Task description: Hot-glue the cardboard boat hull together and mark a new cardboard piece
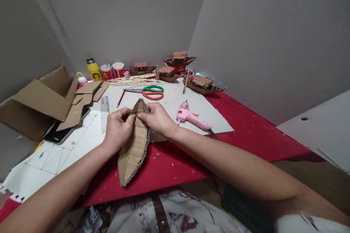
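A boat-shaped cardboard hull (135, 149) with raised sides and pointed ends is held over the front of the table. Near its far end, my left hand (119, 125) pinches the left side, thumb inside. My right hand (157, 118) grips the opposite side at the same end, its thumb also inside. The fingers behind the cardboard are partly hidden. Just beyond the hull lie scissors (149, 91) with one green and one orange handle. A pink glue gun (193, 115) rests on the white board to the right of my right hand.
Brown model boats (203, 84) stand along the back beside thin wooden sticks (133, 81), paper cups (118, 70) and a yellow bottle (94, 70). At left are an open cardboard box (46, 98), cut cardboard pieces, a clear ruler (104, 113) and a drawn sheet (51, 156). Red cloth (175, 164) covers the table.
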A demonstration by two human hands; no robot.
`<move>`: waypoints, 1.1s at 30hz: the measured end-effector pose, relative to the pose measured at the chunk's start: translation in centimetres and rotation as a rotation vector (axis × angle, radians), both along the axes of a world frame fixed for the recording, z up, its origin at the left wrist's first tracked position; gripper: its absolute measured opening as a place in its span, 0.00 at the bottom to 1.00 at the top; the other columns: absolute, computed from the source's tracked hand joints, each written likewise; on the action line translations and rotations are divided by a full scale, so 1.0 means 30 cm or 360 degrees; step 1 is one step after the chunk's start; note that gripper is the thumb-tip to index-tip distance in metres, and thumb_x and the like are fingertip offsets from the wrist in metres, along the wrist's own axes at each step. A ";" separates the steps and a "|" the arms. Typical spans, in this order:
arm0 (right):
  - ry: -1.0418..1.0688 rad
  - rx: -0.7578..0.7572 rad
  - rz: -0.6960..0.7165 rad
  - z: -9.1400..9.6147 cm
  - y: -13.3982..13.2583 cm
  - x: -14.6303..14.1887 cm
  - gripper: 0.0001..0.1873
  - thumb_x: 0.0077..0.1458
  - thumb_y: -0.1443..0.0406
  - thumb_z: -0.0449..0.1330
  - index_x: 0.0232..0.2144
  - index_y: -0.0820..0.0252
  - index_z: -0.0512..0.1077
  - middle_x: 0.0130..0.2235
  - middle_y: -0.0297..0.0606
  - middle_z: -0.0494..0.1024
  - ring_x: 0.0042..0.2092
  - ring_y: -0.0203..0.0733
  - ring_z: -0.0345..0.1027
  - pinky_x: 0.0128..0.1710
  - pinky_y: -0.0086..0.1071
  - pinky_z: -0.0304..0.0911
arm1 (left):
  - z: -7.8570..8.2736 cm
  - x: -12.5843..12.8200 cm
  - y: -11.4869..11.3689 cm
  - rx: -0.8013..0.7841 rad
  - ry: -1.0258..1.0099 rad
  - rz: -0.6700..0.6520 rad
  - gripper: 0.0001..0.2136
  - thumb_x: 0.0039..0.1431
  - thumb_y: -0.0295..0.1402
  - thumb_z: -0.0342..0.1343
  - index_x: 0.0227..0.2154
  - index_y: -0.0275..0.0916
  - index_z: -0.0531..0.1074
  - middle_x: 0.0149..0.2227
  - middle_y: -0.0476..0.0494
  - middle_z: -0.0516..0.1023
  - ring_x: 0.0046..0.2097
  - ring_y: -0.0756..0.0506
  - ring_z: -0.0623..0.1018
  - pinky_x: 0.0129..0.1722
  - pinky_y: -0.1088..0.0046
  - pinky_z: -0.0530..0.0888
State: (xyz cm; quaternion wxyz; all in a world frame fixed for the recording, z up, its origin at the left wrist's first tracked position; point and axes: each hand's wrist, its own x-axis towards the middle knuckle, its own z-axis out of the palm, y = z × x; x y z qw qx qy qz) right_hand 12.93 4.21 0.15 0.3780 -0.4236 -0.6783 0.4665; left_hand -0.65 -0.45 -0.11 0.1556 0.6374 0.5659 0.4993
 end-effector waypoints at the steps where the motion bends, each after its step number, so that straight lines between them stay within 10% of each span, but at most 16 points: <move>1: 0.0001 -0.0003 0.0002 0.001 0.000 0.000 0.03 0.45 0.69 0.56 0.22 0.62 0.67 0.22 0.30 0.65 0.27 0.35 0.59 0.24 0.27 0.51 | -0.001 0.001 0.000 -0.0006 -0.0019 -0.0004 0.06 0.53 0.31 0.55 0.26 0.37 0.76 0.26 0.48 0.79 0.30 0.46 0.75 0.31 0.71 0.70; 26: 0.0149 -0.0021 0.0064 -0.005 0.045 0.006 0.06 0.45 0.67 0.57 0.27 0.64 0.72 0.29 0.35 0.75 0.32 0.39 0.67 0.33 0.31 0.62 | 0.091 -0.048 -0.003 -0.0239 -0.0528 -0.0023 0.20 0.53 0.49 0.59 0.38 0.36 0.77 0.36 0.42 0.80 0.30 0.49 0.76 0.33 0.72 0.74; 33: 0.0203 -0.0031 0.0070 0.015 0.045 0.018 0.06 0.44 0.68 0.57 0.28 0.64 0.72 0.29 0.35 0.75 0.32 0.38 0.67 0.34 0.31 0.63 | 0.052 -0.056 0.020 -0.0857 -0.1173 -0.0346 0.25 0.53 0.54 0.57 0.45 0.40 0.74 0.36 0.41 0.81 0.31 0.47 0.79 0.27 0.75 0.73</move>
